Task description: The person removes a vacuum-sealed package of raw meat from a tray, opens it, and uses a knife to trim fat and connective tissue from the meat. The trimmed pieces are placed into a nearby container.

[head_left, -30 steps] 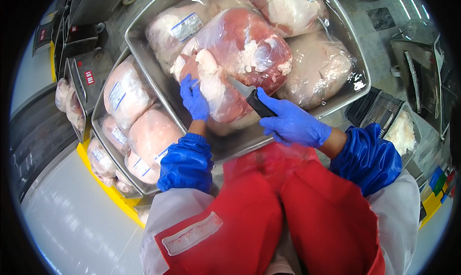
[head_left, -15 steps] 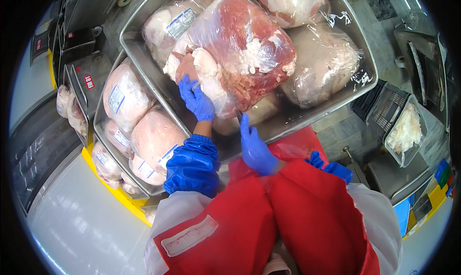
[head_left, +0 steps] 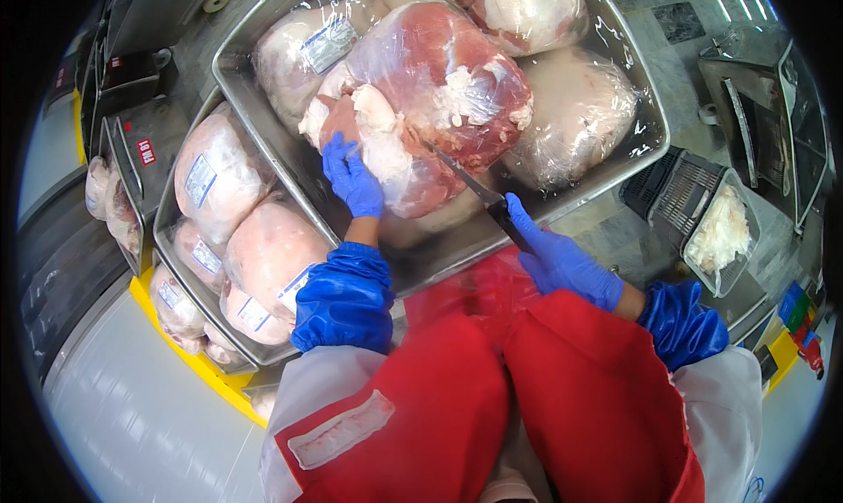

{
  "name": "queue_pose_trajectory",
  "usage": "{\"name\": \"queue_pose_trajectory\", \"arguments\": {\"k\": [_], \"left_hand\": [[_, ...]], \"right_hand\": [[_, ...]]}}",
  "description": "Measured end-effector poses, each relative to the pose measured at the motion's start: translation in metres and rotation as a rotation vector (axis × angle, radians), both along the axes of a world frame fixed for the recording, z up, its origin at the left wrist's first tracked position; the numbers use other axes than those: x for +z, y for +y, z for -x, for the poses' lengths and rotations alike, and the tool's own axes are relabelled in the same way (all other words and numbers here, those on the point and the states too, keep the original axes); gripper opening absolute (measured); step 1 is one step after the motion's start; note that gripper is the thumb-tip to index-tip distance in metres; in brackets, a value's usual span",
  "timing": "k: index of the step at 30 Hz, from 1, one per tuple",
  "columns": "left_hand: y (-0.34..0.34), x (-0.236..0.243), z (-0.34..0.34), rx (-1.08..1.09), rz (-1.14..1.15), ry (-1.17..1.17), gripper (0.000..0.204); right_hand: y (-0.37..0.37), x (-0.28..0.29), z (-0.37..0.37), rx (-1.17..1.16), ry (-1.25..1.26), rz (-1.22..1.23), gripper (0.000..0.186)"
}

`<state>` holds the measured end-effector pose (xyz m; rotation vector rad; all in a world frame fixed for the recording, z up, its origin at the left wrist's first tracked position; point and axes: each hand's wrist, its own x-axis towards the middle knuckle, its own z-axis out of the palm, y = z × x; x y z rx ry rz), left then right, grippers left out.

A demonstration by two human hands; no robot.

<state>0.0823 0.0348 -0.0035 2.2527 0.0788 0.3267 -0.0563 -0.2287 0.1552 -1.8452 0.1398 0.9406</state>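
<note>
A large red cut of meat (head_left: 413, 64) with white fat lies on wrapped pieces in a deep steel tub (head_left: 615, 174). My gloved left hand (head_left: 353, 180) grips the pale fatty flap (head_left: 376, 134) at its near left side, thumb and some fingertips partly hidden. My gloved right hand (head_left: 566, 262) is closed round the dark handle of a knife (head_left: 474, 185). The blade slants up and left, its tip against the meat near where the flap joins it.
Wrapped pale meat (head_left: 575, 117) lies at the tub's right. A second steel tub (head_left: 167, 240) at the left holds several labelled wrapped pieces (head_left: 272, 248). At the right stands a grey crate (head_left: 689, 196) beside a clear-lined container of white scraps (head_left: 722, 231). A yellow edge (head_left: 198, 354) runs below the left tub.
My right hand has drawn back to the right and the knife, mostly hidden before, now shows its blade and handle. My left hand stays at the flap. The whole view has shifted slightly.
</note>
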Motion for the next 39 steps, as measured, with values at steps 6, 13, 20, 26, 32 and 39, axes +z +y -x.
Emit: {"name": "queue_pose_trajectory", "arguments": {"k": [6,13,20,26,32,39], "left_hand": [[-0.001,0.000,0.000,0.000,-0.005,0.004,0.017],[-0.003,0.000,0.004,0.036,0.032,-0.003,0.014],[0.000,0.028,-0.042,-0.090,0.249,-0.016,0.015],[-0.010,0.040,-0.107,-0.860,0.001,0.228,0.018],[-0.013,0.023,-0.093,-0.825,-0.012,0.086,0.016],[0.002,0.012,-0.084,-0.836,-0.003,-0.085,0.019]], "right_hand": [[-0.003,0.009,-0.046,-0.252,0.256,-0.403,0.068],[0.085,-0.051,0.007,-0.317,-0.187,-0.092,0.071],[0.063,-0.051,-0.044,-0.135,-0.274,0.104,0.075],[0.016,-0.020,-0.001,-0.075,-0.043,-0.080,0.072],[-0.003,0.024,-0.033,-0.356,0.391,-0.422,0.066],[0.012,0.017,-0.047,-0.431,0.531,-0.401,0.067]]}}
